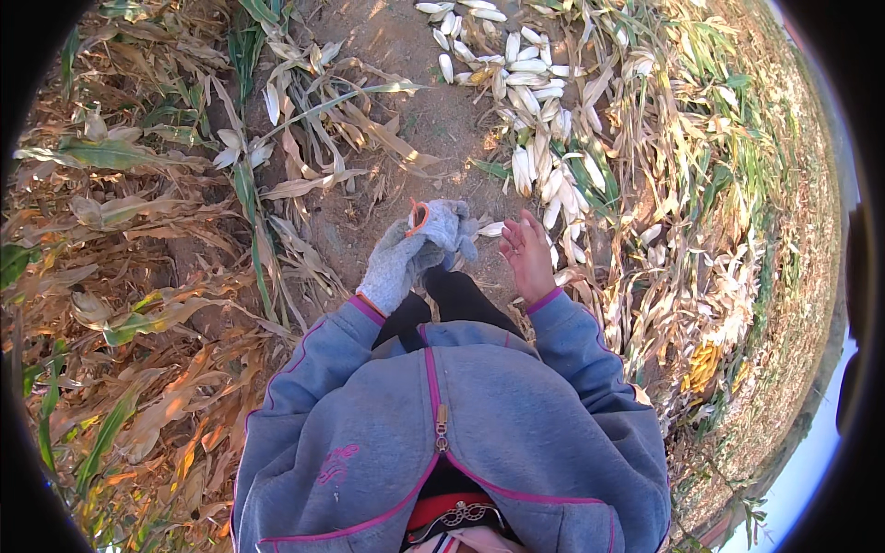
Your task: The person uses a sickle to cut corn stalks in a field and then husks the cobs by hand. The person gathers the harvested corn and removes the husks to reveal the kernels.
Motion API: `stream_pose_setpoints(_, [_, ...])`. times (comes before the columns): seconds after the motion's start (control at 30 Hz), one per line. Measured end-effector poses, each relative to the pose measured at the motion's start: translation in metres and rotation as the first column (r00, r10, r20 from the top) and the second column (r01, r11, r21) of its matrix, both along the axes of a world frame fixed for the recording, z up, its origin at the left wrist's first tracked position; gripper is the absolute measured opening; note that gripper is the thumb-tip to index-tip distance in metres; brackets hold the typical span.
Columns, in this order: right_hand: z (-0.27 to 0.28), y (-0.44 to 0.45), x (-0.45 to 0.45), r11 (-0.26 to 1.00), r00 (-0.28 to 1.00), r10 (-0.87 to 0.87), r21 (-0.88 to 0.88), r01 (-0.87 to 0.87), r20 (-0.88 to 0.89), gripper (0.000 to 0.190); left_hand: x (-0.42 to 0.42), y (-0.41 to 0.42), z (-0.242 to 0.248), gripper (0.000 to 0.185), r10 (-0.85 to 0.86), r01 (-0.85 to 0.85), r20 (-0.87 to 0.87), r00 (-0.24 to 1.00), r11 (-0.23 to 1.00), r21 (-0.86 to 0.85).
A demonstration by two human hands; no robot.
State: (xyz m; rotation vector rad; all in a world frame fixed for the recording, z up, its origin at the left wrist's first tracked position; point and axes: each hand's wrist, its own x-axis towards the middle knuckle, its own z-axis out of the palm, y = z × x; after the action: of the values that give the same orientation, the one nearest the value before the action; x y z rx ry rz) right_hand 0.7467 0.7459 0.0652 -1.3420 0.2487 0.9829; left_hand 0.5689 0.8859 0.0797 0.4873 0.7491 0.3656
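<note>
My left hand point(394, 269) wears a grey-white knit work glove with an orange-edged cuff. It grips a second knit glove point(442, 225), whose orange-edged opening faces up and to the left. Bare, with a ring on one finger, my right hand point(529, 259) is held to the right of that loose glove, apart from it. Its fingers are loosely spread and curled, and nothing shows in them. Beyond my hands, husk-covered corn ears point(529, 76) lie heaped on bare soil point(442, 131).
Dry corn stalks and leaves point(159, 276) cover the ground on my left. A long row of flattened stalks point(664, 145) runs along my right. Bare yellow corn cobs point(702, 366) lie in a pile farther right. One pale husk-covered ear point(492, 229) rests near my right fingertips.
</note>
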Motion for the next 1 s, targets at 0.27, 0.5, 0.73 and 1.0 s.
stream_pose_setpoints(0.27, [0.029,0.085,0.01,0.927,0.908,0.373,-0.036,-0.373,0.19,0.026,0.053,0.061,-0.008,0.03,-0.072,0.329,-0.386,0.92,0.676,0.659])
stream_pose_setpoints(0.5, [-0.012,0.172,0.054,0.929,0.887,0.364,-0.175,-0.325,0.284,0.014,0.107,0.134,-0.017,0.046,-0.424,0.578,-0.394,0.816,0.624,0.526])
stream_pose_setpoints(0.73, [0.0,0.314,0.125,0.627,0.073,0.705,-0.571,-0.53,0.706,0.013,0.169,0.298,0.0,0.053,-0.071,0.543,-0.538,0.84,0.132,0.83])
stream_pose_setpoints(1.0, [0.022,0.473,0.151,0.509,-0.156,0.616,-0.541,-0.67,0.772,0.011,0.181,0.413,0.016,0.03,-0.198,0.617,-0.614,0.764,0.505,0.604])
